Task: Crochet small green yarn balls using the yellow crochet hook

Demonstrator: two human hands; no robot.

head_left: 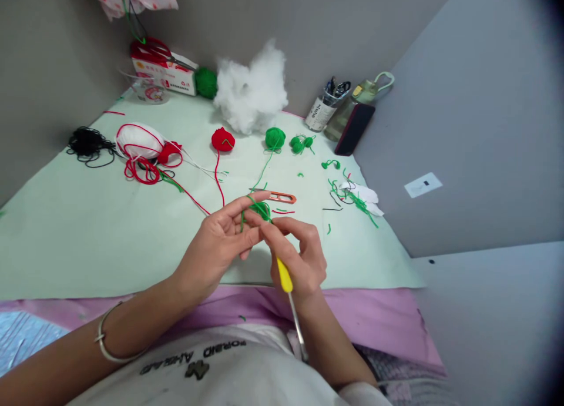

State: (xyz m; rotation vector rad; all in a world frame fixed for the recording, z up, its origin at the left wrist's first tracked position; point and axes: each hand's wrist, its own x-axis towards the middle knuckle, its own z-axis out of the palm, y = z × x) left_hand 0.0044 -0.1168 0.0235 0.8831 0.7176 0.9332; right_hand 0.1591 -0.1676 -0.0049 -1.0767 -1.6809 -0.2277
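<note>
My left hand (220, 235) is closed on a small green crochet piece (261, 210), with green yarn running over the raised index finger. A strand leads from there to a green yarn ball (275, 138) on the table. In my right hand (302, 253) is a crochet hook (284, 275) with a yellow grip, its metal end pointing back towards my body. The hook's tip is hidden at the fingers, where both hands meet. Just beyond my fingertips lie orange thread snips (284, 197), with short red and green yarn scraps beside them.
White stuffing (251, 91) is heaped at the back. A red yarn ball (223, 140), white yarn (140, 140) and black yarn (88, 143) lie left. At right are a pen cup (320, 113), a phone (355, 130) against a bottle (341, 115), and yarn scraps (359, 200).
</note>
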